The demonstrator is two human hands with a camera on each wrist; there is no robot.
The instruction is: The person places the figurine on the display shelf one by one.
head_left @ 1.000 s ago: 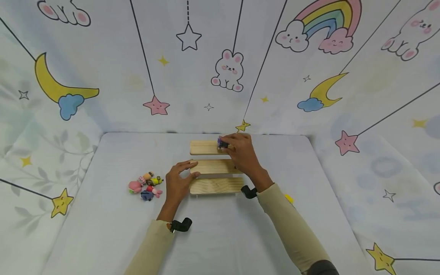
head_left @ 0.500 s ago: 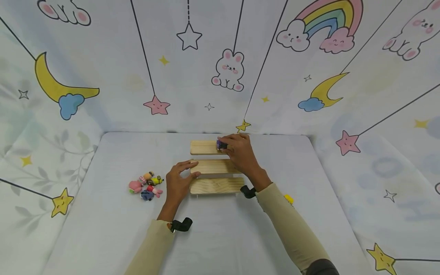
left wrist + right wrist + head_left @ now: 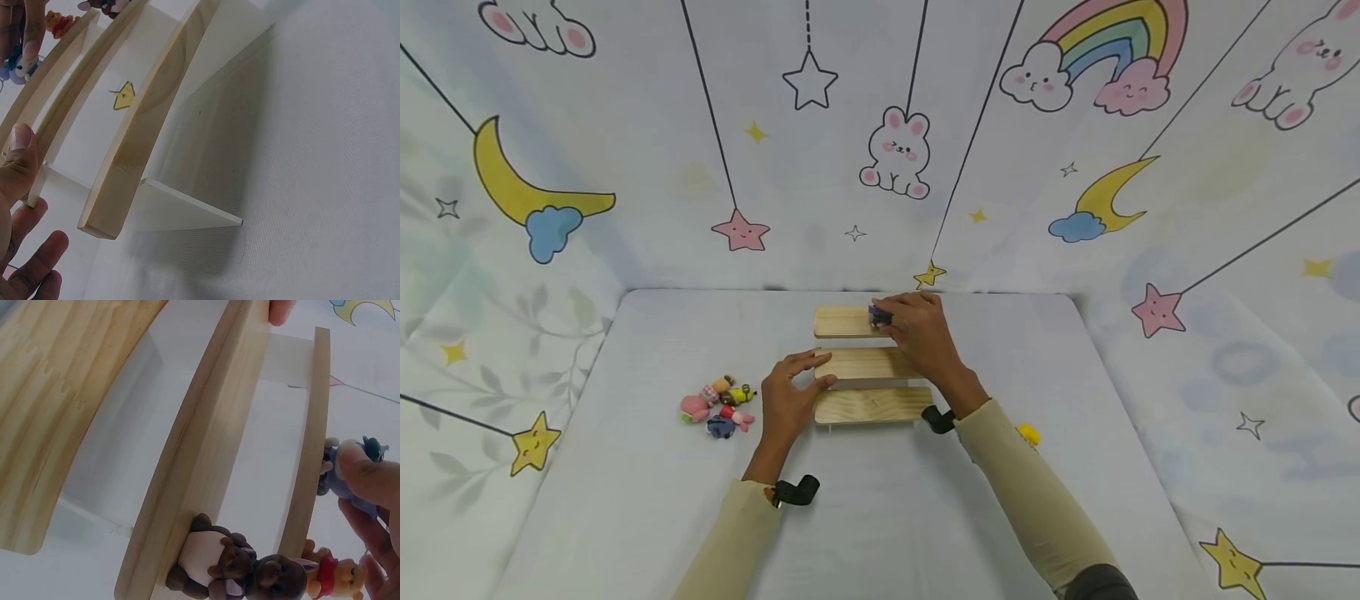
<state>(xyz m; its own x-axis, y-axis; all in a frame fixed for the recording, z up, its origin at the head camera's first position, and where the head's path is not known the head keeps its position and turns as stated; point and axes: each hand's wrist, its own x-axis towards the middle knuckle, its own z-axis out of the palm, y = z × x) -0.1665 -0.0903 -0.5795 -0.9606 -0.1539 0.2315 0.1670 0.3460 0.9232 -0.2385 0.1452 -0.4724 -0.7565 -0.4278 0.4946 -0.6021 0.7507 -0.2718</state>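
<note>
A three-tier stand (image 3: 872, 406) with wooden boards and clear supports stands mid-table. My left hand (image 3: 790, 398) holds the left end of its middle board, thumb (image 3: 20, 156) on the near side. My right hand (image 3: 921, 333) pinches a small purple figurine (image 3: 347, 465) with a dark green top between thumb and fingers, its feet at the top board (image 3: 842, 322). Beside it on that board sits a yellow bear figurine (image 3: 334, 575) in a red shirt. A brown kangaroo-like figurine (image 3: 215, 559) with a little one at its front sits on the middle board's right end. In the head view, my right hand hides both.
Several small figurines lie in a cluster left of the stand, among them a pink one (image 3: 695, 407), a dark blue one (image 3: 721, 427) and a yellow one (image 3: 739, 395). A yellow object (image 3: 1028, 433) lies beside my right sleeve. A patterned cloth wall (image 3: 820, 250) rises behind the table.
My right hand has shifted slightly left along the top board with the purple figurine. The left hand keeps its place on the middle board.
</note>
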